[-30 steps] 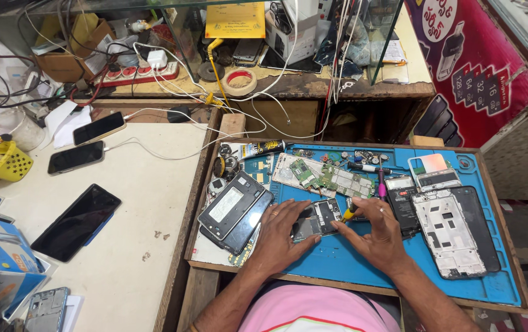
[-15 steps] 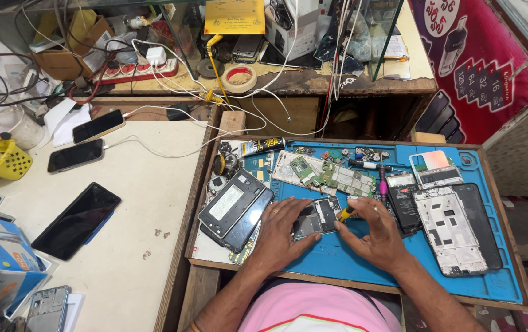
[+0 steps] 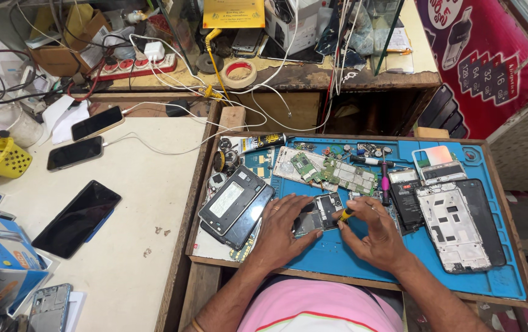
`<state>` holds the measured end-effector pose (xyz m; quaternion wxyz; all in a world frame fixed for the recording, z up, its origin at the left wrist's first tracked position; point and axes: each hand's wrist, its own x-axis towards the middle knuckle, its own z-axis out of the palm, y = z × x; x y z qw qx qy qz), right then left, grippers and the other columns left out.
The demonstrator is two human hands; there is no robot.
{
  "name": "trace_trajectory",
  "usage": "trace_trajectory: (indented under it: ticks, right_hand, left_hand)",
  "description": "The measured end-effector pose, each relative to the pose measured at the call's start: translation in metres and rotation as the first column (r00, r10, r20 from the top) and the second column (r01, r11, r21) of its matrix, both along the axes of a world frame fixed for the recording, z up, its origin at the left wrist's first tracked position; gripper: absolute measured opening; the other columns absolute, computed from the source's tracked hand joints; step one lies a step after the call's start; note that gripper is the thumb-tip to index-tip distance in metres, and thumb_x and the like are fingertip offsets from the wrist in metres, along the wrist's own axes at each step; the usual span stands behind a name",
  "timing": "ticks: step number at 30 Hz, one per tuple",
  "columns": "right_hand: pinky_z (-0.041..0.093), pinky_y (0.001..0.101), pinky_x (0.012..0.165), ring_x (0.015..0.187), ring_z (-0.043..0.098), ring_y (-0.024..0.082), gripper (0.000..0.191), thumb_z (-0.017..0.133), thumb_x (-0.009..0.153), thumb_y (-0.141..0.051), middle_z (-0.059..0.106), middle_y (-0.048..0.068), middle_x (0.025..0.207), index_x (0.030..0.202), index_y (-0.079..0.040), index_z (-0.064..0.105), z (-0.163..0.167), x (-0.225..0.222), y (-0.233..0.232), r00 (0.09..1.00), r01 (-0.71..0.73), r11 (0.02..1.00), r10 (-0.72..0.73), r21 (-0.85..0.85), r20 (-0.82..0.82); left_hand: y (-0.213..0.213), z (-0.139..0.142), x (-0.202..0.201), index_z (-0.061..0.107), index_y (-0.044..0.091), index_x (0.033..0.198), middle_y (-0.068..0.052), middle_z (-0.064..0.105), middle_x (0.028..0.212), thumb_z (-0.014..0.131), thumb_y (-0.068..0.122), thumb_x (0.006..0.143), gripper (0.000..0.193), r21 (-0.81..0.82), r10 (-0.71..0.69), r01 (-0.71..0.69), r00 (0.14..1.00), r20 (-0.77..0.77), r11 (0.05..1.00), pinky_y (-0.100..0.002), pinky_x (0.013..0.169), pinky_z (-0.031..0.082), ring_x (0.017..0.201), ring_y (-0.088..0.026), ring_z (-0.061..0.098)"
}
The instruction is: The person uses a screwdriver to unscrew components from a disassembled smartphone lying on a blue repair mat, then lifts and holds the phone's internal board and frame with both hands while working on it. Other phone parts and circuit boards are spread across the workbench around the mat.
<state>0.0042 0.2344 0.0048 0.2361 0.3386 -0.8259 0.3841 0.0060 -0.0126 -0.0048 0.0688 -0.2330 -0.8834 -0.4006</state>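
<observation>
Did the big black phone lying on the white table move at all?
No. The big black phone lies at the same slant on the white table, the same way off from the yellow basket.

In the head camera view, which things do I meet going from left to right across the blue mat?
Dark phone back cover → left hand → small phone board → right hand → white phone frame
</observation>
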Motion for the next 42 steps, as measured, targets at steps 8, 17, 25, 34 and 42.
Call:
trace_trajectory:
  ticks: [8,17,25,34,42]
  right_hand:
    - [0.059,0.0445,0.079,0.092,0.071,0.029,0.078,0.089,0.073,-0.013,0.071,0.012,0.098,0.135,-0.016,0.041,-0.001,-0.002,0.0,0.98,0.136,0.99,-0.13,0.027,-0.151]
    - [0.063,0.0333,0.064,0.081,0.077,0.021,0.074,0.089,0.075,-0.009,0.071,0.013,0.101,0.132,-0.014,0.041,-0.014,-0.001,0.004,0.986,0.121,0.992,-0.124,-0.026,-0.109]
    - [0.064,0.0323,0.064,0.081,0.077,0.02,0.075,0.089,0.077,-0.01,0.07,0.014,0.097,0.132,-0.012,0.039,-0.012,-0.003,0.004,0.986,0.137,0.99,-0.138,-0.022,-0.091]
    - [0.06,0.034,0.068,0.083,0.072,0.022,0.075,0.092,0.072,-0.013,0.069,0.01,0.092,0.129,-0.013,0.043,-0.005,-0.001,0.004,0.979,0.171,0.985,-0.173,-0.022,-0.107]
    - [0.066,0.0331,0.074,0.09,0.075,0.022,0.073,0.088,0.076,-0.007,0.069,0.013,0.1,0.134,-0.014,0.043,-0.005,-0.002,0.008,0.996,0.083,0.996,-0.085,-0.043,-0.028]
  left_hand:
    - [0.0,-0.002,0.003,0.054,0.009,0.147,-0.017,0.061,0.144,0.077,0.045,0.088,0.073,0.002,-0.002,0.002,1.0,-0.017,1.0,-0.056,0.121,0.022,0.144,-0.036,0.045]
    - [0.001,-0.001,0.0,0.053,0.01,0.147,-0.018,0.06,0.143,0.077,0.045,0.087,0.074,-0.026,0.004,-0.004,1.0,0.016,1.0,-0.057,0.121,0.02,0.144,-0.036,0.044]
    - [0.001,0.001,0.0,0.053,0.01,0.147,-0.018,0.06,0.143,0.077,0.045,0.087,0.074,-0.014,0.01,-0.009,1.0,0.014,1.0,-0.056,0.12,0.021,0.144,-0.037,0.045]
    - [0.0,-0.001,0.001,0.053,0.009,0.147,-0.017,0.061,0.143,0.077,0.045,0.086,0.074,-0.006,0.005,-0.005,1.0,0.01,1.0,-0.056,0.121,0.022,0.145,-0.037,0.045]
    - [0.0,0.002,0.0,0.053,0.01,0.147,-0.017,0.061,0.143,0.077,0.045,0.087,0.074,-0.002,0.003,-0.003,1.0,0.018,1.0,-0.056,0.12,0.021,0.145,-0.037,0.045]
